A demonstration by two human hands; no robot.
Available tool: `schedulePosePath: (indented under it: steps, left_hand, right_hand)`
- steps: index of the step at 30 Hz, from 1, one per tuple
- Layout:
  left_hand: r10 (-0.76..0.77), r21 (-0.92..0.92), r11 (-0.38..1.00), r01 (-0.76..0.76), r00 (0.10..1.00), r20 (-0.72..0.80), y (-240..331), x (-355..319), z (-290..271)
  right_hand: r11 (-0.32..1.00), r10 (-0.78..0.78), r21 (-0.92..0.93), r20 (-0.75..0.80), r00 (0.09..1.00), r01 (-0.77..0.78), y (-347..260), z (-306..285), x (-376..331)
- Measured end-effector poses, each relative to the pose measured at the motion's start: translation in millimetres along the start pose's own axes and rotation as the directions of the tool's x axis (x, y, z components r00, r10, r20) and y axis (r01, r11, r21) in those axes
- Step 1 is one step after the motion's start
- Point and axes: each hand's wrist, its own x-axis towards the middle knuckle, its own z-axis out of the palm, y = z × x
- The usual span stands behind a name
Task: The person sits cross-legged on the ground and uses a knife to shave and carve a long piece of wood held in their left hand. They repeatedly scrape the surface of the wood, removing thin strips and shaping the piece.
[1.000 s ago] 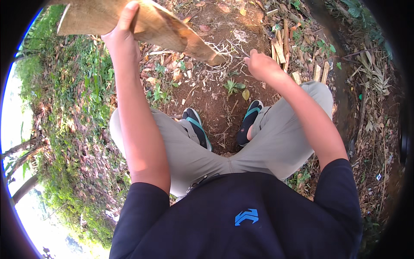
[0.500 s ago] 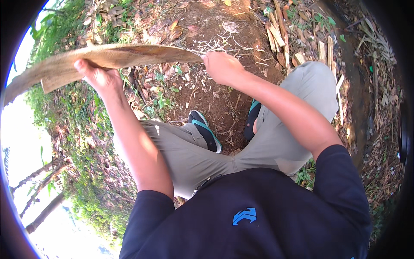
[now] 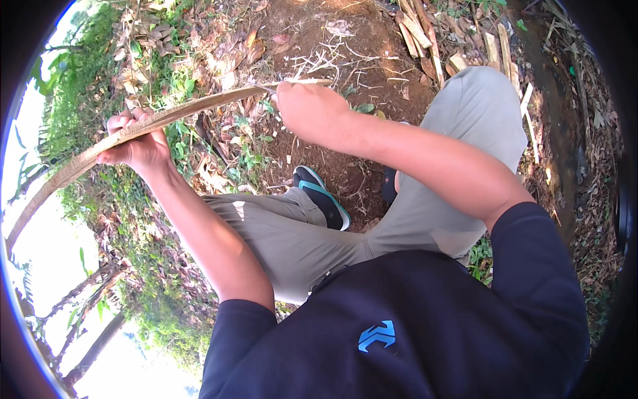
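Nearby: wood strips [image 3: 415, 30], twigs [image 3: 322, 62]; left hand [image 3: 141, 144] clasping board [image 3: 193, 108], right hand [image 3: 309, 113] unclear.

And round goes the board [image 3: 199, 104]! Its broad face was showing a second ago; now it's nearly edge-on, a thin curve sweeping off left. The left hand [image 3: 136, 143] has slid left and nearer, thumb off the face, now on the near side, fingertips over the far edge. Across comes the right hand [image 3: 309, 116], from right of the pale shavings [image 3: 325, 60] to their near-left, bringing its thin grey tool [image 3: 266, 88] to the wood!
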Motion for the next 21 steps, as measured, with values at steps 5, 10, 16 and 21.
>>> schedulePosePath:
  steps: [5, 10, 16, 21]
  left_hand:
    - [0.023, 0.007, 1.000, -0.023, 0.999, -0.026, -6, 6, 10]
    - [-0.005, -0.019, 1.000, 0.006, 0.997, 0.073, -9, 9, 22]
    - [-0.013, -0.012, 1.000, 0.014, 0.998, 0.062, -2, 6, 8]
    - [0.003, -0.063, 0.998, 0.007, 0.987, 0.158, -3, 8, 5]
  right_hand:
    - [0.998, 0.054, -0.010, 0.032, 0.998, -0.054, 25, 14, 3]
    - [0.918, -0.181, -0.349, 0.059, 0.982, 0.190, 39, 23, 6]
    - [0.993, 0.059, -0.112, 0.095, 0.994, -0.049, 5, 4, 7]
    - [0.991, 0.128, -0.057, 0.086, 0.988, -0.124, 21, 17, 10]
